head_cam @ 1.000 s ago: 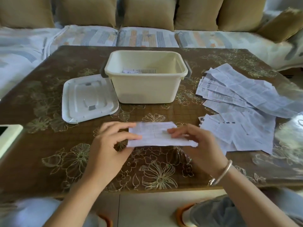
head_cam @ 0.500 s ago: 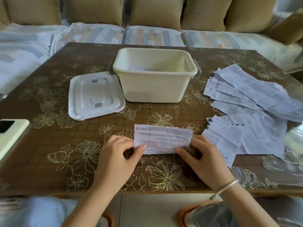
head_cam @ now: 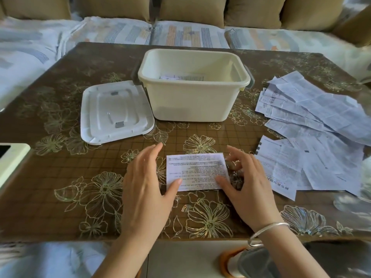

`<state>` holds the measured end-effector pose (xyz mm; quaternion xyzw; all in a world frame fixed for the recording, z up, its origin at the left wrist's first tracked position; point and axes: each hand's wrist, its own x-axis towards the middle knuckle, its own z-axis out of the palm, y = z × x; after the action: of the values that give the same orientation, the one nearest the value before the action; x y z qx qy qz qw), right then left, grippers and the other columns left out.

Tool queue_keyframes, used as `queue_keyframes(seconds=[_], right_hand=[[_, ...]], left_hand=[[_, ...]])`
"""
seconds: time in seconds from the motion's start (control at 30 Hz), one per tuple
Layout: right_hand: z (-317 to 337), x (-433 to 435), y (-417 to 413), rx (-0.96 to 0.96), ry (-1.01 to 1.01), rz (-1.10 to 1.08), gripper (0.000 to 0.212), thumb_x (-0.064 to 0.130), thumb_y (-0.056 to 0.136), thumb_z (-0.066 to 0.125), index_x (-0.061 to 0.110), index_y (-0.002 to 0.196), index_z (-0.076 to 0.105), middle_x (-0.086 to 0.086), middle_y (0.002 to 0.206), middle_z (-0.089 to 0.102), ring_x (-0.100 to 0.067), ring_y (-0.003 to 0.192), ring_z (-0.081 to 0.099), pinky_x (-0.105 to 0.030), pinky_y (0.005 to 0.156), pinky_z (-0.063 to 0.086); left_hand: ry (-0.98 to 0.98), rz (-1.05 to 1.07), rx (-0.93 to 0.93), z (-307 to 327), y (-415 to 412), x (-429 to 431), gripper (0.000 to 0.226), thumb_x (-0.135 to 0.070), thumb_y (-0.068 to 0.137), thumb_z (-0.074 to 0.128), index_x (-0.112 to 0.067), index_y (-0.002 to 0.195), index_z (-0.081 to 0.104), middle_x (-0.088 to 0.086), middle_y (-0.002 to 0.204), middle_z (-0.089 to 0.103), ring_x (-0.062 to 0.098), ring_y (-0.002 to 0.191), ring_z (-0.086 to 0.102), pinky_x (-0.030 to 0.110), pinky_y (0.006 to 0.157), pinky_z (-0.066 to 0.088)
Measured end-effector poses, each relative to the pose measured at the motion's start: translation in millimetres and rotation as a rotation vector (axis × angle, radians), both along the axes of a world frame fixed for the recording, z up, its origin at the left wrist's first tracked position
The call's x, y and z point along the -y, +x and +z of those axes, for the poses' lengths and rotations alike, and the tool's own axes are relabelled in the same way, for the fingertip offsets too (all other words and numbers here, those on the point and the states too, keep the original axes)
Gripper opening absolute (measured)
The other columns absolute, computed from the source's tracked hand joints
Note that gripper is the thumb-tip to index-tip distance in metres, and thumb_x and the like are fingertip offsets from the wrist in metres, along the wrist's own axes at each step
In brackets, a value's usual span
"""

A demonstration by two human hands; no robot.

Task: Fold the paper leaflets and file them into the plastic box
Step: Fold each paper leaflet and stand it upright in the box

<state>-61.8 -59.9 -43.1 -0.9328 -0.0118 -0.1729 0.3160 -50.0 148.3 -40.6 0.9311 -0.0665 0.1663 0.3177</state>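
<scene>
Papers (head_cam: 181,77) inside plastic box (head_cam: 192,103) mostly hidden behind near wall. White device (head_cam: 12,163) cut by left edge. Leaflet (head_cam: 196,171) print unreadable.

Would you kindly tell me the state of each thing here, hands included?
plastic box: open, some paper inside.
lid: off, flat beside the box.
folded leaflet: flat on the table.
loose leaflets: unfolded, piled at right.
left hand: open, thumb on folded leaflet.
right hand: open, thumb on folded leaflet.
</scene>
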Motion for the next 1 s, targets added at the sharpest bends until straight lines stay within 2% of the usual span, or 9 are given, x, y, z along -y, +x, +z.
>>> queue_keyframes(seconds=[0.1,0.2,0.3,0.4,0.53,0.63,0.8,0.87,1.0], right_hand=[[-1.2,-0.6,0.6,0.032,-0.074,0.013,0.044,0.030,0.081,0.070,0.028,0.122,0.056,0.008,0.125,0.051,-0.014,0.112,0.050,-0.030,0.090,0.043],[1.4,-2.0,0.7,0.085,-0.176,0.032,0.029,0.029,0.082,0.067,0.025,0.110,0.065,0.006,0.122,0.056,-0.016,0.111,0.050,-0.034,0.085,0.048],[7.9,2.2,0.1,0.104,-0.242,0.174,0.028,0.045,0.084,0.059,0.028,0.105,0.068,0.015,0.116,0.061,-0.011,0.111,0.051,-0.034,0.084,0.050],[13.8,8.7,3.5,0.066,-0.308,0.367,0.043,0.060,0.082,0.052,0.031,0.110,0.067,0.019,0.119,0.061,-0.005,0.118,0.051,-0.032,0.092,0.048],[17.1,14.6,11.0,0.139,-0.400,0.461,0.030,0.048,0.089,0.056,0.025,0.101,0.072,0.014,0.112,0.068,-0.005,0.107,0.062,-0.032,0.086,0.053],[15.9,14.3,14.3,0.226,-0.498,0.501,0.024,0.034,0.095,0.053,0.020,0.097,0.073,0.008,0.104,0.071,-0.009,0.098,0.067,-0.029,0.080,0.054],[25.3,8.4,8.3,0.217,-0.366,0.361,0.029,0.034,0.097,0.044,0.016,0.086,0.065,0.009,0.072,0.065,-0.010,0.060,0.059,-0.024,0.056,0.050],[25.6,7.6,1.2,0.215,-0.296,0.335,0.028,0.036,0.096,0.045,0.018,0.085,0.063,0.010,0.068,0.062,-0.008,0.058,0.058,-0.024,0.053,0.049],[21.5,6.5,-4.7,0.115,-0.134,0.203,0.029,0.052,0.090,0.049,0.028,0.096,0.063,0.016,0.078,0.066,0.000,0.064,0.061,-0.023,0.051,0.053]], left_hand=[[0.143,-0.088,0.091,1.8,1.0,1.4,0.047,-0.027,0.077,0.075,-0.020,0.121,0.064,-0.004,0.127,0.058,0.017,0.121,0.050,0.037,0.104,0.039],[0.232,-0.210,0.184,0.6,2.7,2.1,0.020,-0.016,0.079,0.075,-0.024,0.097,0.075,-0.012,0.103,0.068,0.013,0.102,0.059,0.034,0.097,0.038],[0.270,-0.283,0.201,2.5,4.4,1.0,0.017,-0.015,0.082,0.072,-0.024,0.096,0.076,-0.014,0.099,0.070,0.010,0.093,0.063,0.030,0.094,0.037],[0.258,-0.336,0.154,8.5,5.8,-3.1,0.020,-0.037,0.085,0.065,-0.027,0.099,0.076,-0.017,0.100,0.070,0.006,0.092,0.063,0.028,0.092,0.036],[0.295,-0.408,0.098,13.1,10.5,-10.1,0.049,-0.067,0.080,0.052,-0.031,0.103,0.074,-0.020,0.104,0.069,0.002,0.095,0.061,0.027,0.093,0.037],[0.282,-0.445,0.126,13.1,16.7,-14.7,0.049,-0.068,0.078,0.053,-0.030,0.101,0.075,-0.019,0.102,0.071,0.001,0.092,0.062,0.028,0.089,0.041],[0.187,-0.458,0.251,12.3,14.6,-15.9,0.022,-0.036,0.087,0.058,-0.024,0.089,0.077,-0.016,0.083,0.073,0.003,0.074,0.064,0.032,0.074,0.049],[0.103,-0.426,0.198,12.6,8.8,-15.3,0.020,-0.034,0.087,0.058,-0.025,0.088,0.076,-0.018,0.079,0.071,0.001,0.070,0.062,0.032,0.068,0.052],[0.010,-0.304,0.040,9.7,10.3,-10.6,0.011,-0.031,0.087,0.068,-0.029,0.096,0.072,-0.019,0.082,0.070,0.000,0.064,0.061,0.026,0.058,0.053]])
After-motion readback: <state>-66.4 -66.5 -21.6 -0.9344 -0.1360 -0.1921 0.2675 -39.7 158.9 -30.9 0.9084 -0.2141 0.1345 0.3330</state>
